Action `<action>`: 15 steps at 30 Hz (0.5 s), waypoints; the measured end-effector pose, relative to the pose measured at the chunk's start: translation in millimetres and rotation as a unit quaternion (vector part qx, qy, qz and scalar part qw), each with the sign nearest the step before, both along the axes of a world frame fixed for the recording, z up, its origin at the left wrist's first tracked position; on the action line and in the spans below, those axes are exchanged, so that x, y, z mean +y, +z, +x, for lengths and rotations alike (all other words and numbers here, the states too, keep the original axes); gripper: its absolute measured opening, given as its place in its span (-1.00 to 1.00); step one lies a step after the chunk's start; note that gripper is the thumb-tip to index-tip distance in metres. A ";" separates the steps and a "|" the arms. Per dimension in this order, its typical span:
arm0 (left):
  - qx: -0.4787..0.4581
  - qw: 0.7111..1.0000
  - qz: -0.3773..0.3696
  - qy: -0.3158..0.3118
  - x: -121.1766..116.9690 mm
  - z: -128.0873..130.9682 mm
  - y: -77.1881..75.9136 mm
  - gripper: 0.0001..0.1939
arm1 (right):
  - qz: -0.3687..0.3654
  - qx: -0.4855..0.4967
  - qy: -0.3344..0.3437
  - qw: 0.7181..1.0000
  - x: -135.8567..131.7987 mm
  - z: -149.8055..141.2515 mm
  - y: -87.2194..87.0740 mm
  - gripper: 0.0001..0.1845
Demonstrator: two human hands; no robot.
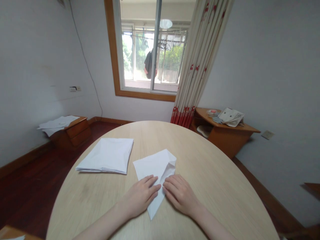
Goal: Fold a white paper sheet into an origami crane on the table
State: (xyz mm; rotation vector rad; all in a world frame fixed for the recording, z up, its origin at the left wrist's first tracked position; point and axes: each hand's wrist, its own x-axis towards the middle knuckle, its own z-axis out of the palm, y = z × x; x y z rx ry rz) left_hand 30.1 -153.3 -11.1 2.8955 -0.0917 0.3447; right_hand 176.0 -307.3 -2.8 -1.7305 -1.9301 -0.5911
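A white sheet of paper [151, 165] lies partly folded on the round table in front of me. Its right edge is turned over and stands a little raised near the top right corner, and a narrow point reaches toward me. My left hand [143, 195] rests on the paper's lower left part, fingers stretched out flat and pressing it down. At the folded right edge, my right hand [180, 193] has its fingers bent together over the paper, pinching the fold. The right thumb is hidden. Left of the paper sits a stack of folded white paper [106, 155], touched by neither hand.
The round wooden table [220, 190] fills the foreground. Behind it at left, a small drawer cabinet [77, 131] carries loose papers [58, 124]. A corner shelf [227, 136] at right bears a white bag [231, 116], beside a long curtain [192, 63] and a window [137, 66].
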 end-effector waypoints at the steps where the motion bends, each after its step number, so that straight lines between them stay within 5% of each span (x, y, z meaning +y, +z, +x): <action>1: 0.004 1.000 -0.004 0.000 -0.8 0.1 -0.7 -0.67 | 0.004 -0.004 -0.007 1.000 0.2 2.7 0.4 -0.74; 15: 0.058 0.995 -0.074 0.013 -3.8 -2.1 5.3 -0.50 | -0.044 -0.120 -0.107 0.986 3.9 19.6 -15.5 -0.57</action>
